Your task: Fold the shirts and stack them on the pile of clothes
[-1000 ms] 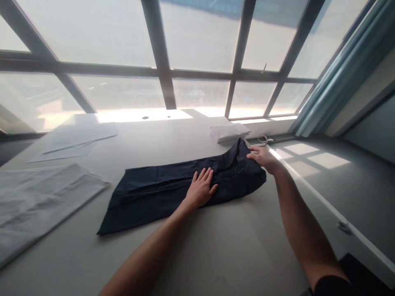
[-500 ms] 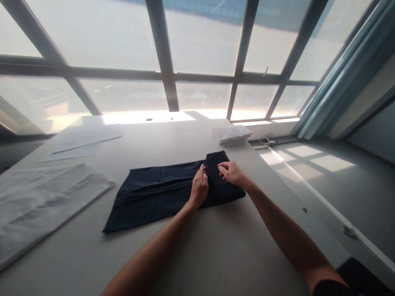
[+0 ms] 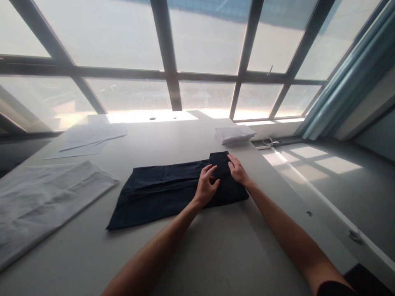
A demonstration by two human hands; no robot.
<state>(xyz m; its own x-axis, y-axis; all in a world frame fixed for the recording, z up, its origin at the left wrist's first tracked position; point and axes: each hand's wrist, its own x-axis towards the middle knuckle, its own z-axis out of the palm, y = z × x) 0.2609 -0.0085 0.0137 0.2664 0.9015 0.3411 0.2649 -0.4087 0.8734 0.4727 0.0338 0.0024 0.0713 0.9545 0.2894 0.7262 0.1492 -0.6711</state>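
Note:
A dark navy cloth garment [image 3: 163, 185] lies flat on the white table, its right end folded over on itself; its exact kind I cannot tell. My left hand [image 3: 207, 185] is over the inner edge of that fold, fingers apart and bent, holding nothing. At the right side of the folded part is my right hand [image 3: 237, 169], its fingers stretched out along the fold's outer edge and touching the cloth.
A white cloth [image 3: 46, 201] is spread at the left. Behind it are several paper sheets [image 3: 92, 137]. A folded white stack [image 3: 235, 134] sits at the table's [image 3: 173, 139] far right. Windows rise behind; a cable [image 3: 268, 142] lies beyond the right edge.
My right hand has shifted right to the outer edge of the fold and its fingers have straightened. My left hand has lifted its fingers apart and turned slightly right. The view has shifted a little.

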